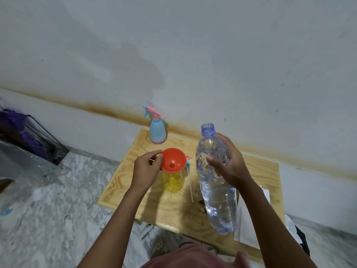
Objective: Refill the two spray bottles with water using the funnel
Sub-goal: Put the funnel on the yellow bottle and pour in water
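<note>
Tabletop of pale plywood (119,182) fills the lower middle of the frame, set against a stained white wall (173,55) above a marbled grey floor (58,209).

A tall clear plastic water bottle (218,200) with a blue-tinted, uncapped neck stands out right of centre. It leans slightly, mouth toward the top of the frame and base toward the lower edge. Whether its base rests on the wood cannot be told. The right hand (229,163) wraps its grip around the bottle's upper body, fingers curled across the front.

At the back edge of the tabletop, just above centre, a pale blue plastic spray bottle (157,132) with a pink base and pink trigger head stands upright, well apart from both hands.

Left of centre, a translucent yellow plastic spray bottle (172,181) stands with its head removed. An orange plastic funnel (173,160) sits in its mouth, bowl facing up.

The left hand (144,169) narrows its grip to a pinch on the funnel's left rim, thumb on top.

Just right of the yellow bottle, a detached pink-and-blue spray head (188,160) lies on the wood, its thin white dip tube (190,186) pointing toward the lower edge.
</note>
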Tool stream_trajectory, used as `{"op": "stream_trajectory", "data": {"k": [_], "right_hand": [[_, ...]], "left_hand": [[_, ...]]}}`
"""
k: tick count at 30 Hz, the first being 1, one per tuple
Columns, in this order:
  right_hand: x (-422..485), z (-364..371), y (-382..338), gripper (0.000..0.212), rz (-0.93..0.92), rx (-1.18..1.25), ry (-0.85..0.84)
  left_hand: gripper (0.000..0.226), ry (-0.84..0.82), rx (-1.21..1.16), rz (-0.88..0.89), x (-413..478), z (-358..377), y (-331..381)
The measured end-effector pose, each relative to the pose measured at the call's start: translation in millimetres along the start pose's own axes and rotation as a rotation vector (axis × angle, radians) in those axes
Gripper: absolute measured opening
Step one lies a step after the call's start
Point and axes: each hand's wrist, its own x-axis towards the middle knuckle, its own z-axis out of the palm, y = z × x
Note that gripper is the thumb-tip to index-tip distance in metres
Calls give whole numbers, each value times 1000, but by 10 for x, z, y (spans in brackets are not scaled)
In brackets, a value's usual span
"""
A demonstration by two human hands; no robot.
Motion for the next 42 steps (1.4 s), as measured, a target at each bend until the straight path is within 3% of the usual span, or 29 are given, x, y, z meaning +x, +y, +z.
{"op": "stream_trajectory", "data": {"k": [14, 25, 42], "right_hand": [[-120, 132, 69, 50, 88, -131, -235], [-144, 188, 218, 69, 211, -204, -343], [-123, 222, 231, 79, 316, -259, -470]], "left_hand": [[22, -13, -11, 18, 42, 18, -81], [23, -12, -13, 35, 76, 23, -114], [23, -22, -32, 13, 92, 27, -154]]}}
